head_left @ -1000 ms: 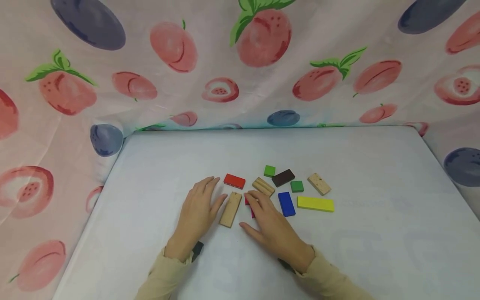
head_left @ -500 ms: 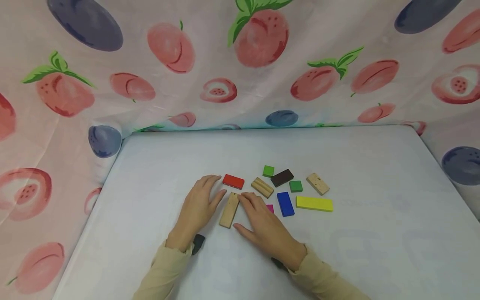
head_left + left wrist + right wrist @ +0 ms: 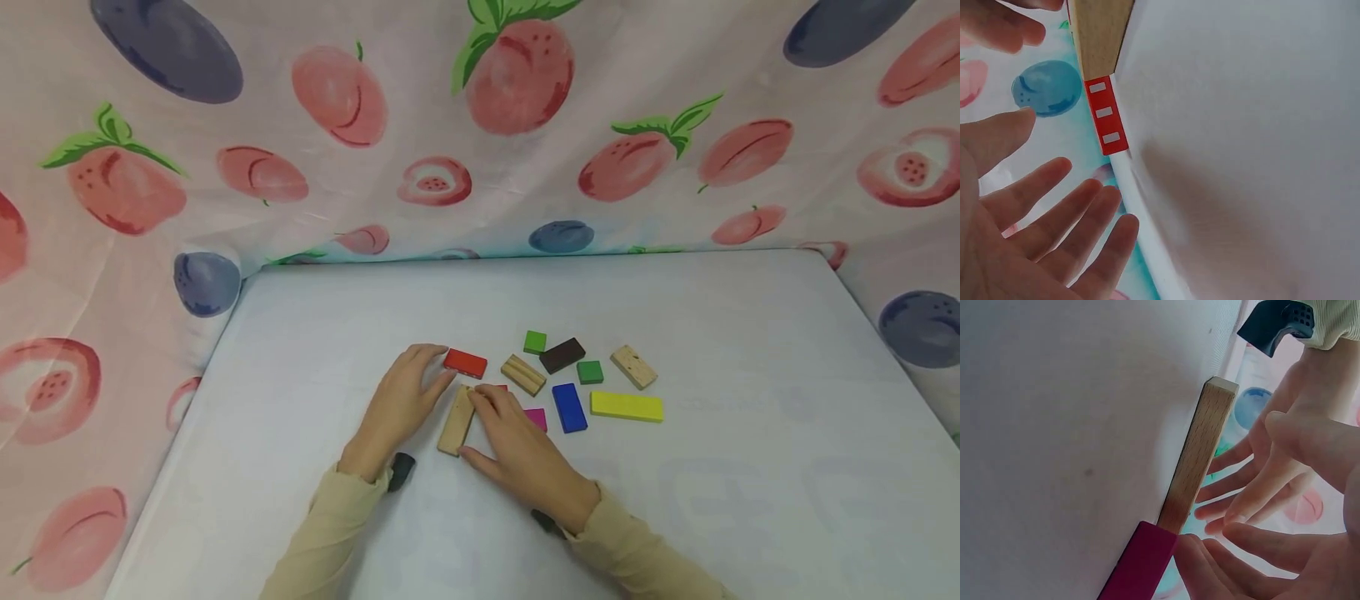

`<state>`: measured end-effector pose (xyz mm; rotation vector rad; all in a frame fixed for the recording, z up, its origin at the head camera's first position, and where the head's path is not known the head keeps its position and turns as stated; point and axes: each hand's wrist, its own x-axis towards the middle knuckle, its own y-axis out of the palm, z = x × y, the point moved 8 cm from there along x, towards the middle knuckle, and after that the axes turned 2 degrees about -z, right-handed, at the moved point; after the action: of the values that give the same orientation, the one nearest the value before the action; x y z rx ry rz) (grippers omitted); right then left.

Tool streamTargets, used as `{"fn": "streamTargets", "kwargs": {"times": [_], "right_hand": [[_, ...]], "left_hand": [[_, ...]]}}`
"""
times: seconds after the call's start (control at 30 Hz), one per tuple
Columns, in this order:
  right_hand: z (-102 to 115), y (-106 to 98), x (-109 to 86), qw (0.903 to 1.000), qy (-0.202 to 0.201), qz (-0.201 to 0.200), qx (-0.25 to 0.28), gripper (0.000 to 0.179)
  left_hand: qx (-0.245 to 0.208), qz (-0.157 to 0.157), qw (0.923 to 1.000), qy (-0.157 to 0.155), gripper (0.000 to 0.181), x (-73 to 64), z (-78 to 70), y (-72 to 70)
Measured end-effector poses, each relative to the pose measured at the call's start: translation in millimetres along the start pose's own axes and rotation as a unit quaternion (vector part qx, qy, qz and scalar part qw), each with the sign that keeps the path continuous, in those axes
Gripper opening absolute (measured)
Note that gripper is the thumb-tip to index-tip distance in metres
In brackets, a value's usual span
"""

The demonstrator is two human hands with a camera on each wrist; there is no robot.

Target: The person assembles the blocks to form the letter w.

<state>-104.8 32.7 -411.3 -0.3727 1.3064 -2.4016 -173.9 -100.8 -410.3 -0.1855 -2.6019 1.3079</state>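
Observation:
A plain wooden block (image 3: 454, 423) lies lengthwise between the two hands. My left hand (image 3: 397, 408) is spread to its left, fingertips right at the left end of a red block (image 3: 465, 363); white rectangles mark that block's side in the left wrist view. My right hand (image 3: 532, 458) hovers over the wooden block's right side, index fingertip at its far end and thumb by its near end. Under the right hand, a magenta block (image 3: 536, 418) and another red piece (image 3: 502, 388) are partly hidden. Neither hand grips anything; fingers (image 3: 1047, 225) look loosely extended.
Right of the hands lie a grooved wooden block (image 3: 523, 375), dark brown block (image 3: 562, 356), two green squares (image 3: 535, 342), blue block (image 3: 570, 408), yellow bar (image 3: 627, 407) and speckled wooden block (image 3: 633, 367). A fruit-print curtain (image 3: 450, 100) borders the white table (image 3: 750, 500).
My right hand has moved left toward the plain wooden block, uncovering part of the magenta block. My left hand has shifted slightly, its fingertips closer to the red block.

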Motion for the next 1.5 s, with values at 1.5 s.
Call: {"fn": "streamTargets", "kwargs": {"times": [1.5], "right_hand": [[4.6, 13.9, 11.4, 0.9989, -0.008, 0.027, -0.038, 0.064]], "left_hand": [[-0.021, 0.031, 0.9989, -0.028, 0.032, 25.9, 2.7, 15.9]]}}
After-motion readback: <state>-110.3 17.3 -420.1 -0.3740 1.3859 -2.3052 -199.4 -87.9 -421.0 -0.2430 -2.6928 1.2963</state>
